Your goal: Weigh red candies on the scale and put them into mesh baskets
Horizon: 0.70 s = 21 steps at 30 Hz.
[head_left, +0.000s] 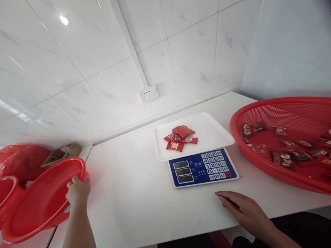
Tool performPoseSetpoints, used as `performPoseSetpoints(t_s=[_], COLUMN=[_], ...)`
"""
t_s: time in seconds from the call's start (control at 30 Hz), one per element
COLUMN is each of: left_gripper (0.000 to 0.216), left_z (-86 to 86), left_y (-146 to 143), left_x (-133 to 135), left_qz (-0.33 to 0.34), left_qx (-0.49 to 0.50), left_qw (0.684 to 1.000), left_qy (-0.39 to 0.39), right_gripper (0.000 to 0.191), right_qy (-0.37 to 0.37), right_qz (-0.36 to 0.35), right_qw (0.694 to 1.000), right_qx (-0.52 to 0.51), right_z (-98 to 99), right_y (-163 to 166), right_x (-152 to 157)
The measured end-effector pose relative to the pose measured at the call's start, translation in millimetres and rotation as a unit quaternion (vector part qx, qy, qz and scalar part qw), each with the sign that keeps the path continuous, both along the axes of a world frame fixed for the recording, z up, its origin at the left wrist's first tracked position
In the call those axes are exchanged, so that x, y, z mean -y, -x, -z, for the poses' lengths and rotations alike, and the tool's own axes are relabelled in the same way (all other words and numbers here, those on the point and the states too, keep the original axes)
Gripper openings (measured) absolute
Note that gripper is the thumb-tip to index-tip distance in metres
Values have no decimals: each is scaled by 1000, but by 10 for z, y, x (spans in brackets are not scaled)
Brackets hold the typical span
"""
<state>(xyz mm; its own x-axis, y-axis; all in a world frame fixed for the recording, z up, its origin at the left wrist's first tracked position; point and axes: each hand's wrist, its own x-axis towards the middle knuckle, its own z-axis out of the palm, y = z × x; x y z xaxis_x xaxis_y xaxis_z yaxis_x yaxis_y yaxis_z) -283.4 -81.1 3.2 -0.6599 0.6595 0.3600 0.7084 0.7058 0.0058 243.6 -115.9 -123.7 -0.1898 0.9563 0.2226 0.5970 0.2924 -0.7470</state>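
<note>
White table [132,204] | red basket [41,200] lay at nine o'clock from left hand [77,189], the nearer; long axis ran two-to-eight | left fingers closed over rim; right hand [245,213] loosely parted, nothing visible held

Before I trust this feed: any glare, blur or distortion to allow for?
Head view: glare spot and streaks on the tiled wall; head view: edges look stretched, top right corner dark; head view: red basket in the left hand looks slightly smeared, digits on the digital scale faint.
</note>
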Motion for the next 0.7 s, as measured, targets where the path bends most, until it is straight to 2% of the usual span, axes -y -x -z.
performPoseSetpoints(t_s=[0.13,0.37,0.5,0.7], left_gripper=[57,49,43,45], left_z=[16,14,-30,-167], left_y=[-505,-1331,-1536,-1646], left_x=[-202,-387,-391,-313], left_qz=[48,232,287,298], left_qx=[31,72,107,116], left_qw=[998,969,948,938], left_qy=[7,36,80,136], right_gripper=[35,33,33,33], right_qy=[-3,-12,-20,-18], right_qz=[-2,1,0,-4], right_qw=[1000,1000,1000,1000], right_qx=[7,5,11,15], right_z=[16,25,11,-18], right_y=[-8,-9,-7,-4], right_x=[-1,5,6,11])
